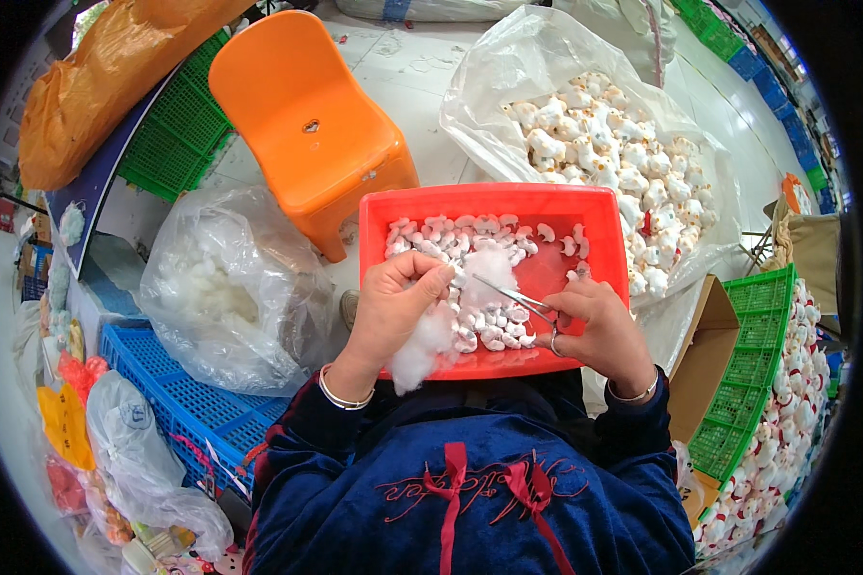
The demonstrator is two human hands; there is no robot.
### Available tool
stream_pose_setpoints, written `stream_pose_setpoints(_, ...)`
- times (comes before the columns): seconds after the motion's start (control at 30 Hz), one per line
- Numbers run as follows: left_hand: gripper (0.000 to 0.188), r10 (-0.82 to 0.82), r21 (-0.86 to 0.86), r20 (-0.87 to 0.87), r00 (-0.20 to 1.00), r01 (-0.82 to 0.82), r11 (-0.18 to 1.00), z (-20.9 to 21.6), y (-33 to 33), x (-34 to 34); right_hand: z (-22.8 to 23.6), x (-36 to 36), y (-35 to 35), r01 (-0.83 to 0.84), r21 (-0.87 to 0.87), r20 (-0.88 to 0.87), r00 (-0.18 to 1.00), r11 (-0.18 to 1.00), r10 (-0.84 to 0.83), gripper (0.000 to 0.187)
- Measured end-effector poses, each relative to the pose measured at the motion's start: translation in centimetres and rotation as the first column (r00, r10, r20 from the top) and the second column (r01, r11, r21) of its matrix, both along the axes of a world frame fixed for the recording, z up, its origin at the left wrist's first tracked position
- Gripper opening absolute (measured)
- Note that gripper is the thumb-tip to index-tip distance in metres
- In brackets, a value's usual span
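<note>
My right hand [599,326] grips slim metal forceps [516,296] by their scissor-style finger rings, tips pointing left. Those tips touch a tuft of white stuffing [490,272] beside my left fingers. My left hand [398,302] is closed in a pinch of thumb and forefinger; what lies between them is too small to make out. A longer wad of white stuffing [422,353] hangs next to that hand, over the near rim of a red plastic tub [489,198]. Several small curved white fabric pieces [503,335] lie in the tub below both hands.
An orange plastic chair [307,125] stands beyond the tub. To the left, a clear bag of stuffing [211,287] sits beside a blue crate [197,402]. A large bag of white plush pieces [604,144] is at the far right. A green crate [758,355] stands by a cardboard box [705,355].
</note>
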State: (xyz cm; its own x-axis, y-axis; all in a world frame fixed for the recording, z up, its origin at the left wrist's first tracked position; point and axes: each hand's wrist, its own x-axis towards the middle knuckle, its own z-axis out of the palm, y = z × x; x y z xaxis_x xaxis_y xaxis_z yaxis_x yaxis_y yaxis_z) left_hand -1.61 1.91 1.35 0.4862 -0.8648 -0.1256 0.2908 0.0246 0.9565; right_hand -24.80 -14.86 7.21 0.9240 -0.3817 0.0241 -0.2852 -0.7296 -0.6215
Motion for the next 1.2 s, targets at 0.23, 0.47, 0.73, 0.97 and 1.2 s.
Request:
stream_pose_setpoints(0.23,0.011,-0.022,0.004,-0.055,0.998,0.022,1.0,0.2,-0.1,-0.3,-0.3,0.3,0.4,-0.016,-0.006,-0.06,0.998,1.0,0.015,0.037)
stream_pose_setpoints(0.47,0.012,-0.102,0.054,-0.068,0.993,0.105,0.993,0.4,-0.2,-1.0,-0.4,0.5,0.2,-0.049,0.047,-0.062,0.997,0.998,0.052,0.039)
stream_pose_setpoints(0.73,0.014,-0.243,0.126,-0.097,0.965,0.254,0.959,0.0,-0.7,-0.3,-0.2,0.4,0.1,-0.116,-0.108,-0.158,0.982,0.987,0.098,0.038)
stream_pose_setpoints(0.97,0.01,-0.254,0.151,-0.093,0.963,0.265,0.952,-0.7,-0.6,-0.2,0.2,0.5,1.3,-0.054,-0.296,-0.164,0.986,0.954,0.005,0.043)
stream_pose_setpoints(1.2,0.005,-0.129,0.087,-0.03,0.991,0.131,0.988,0.0,0.0,0.8,2.7,-1.8,-0.8,-0.014,-0.037,-0.121,0.993,0.999,0.009,0.062)
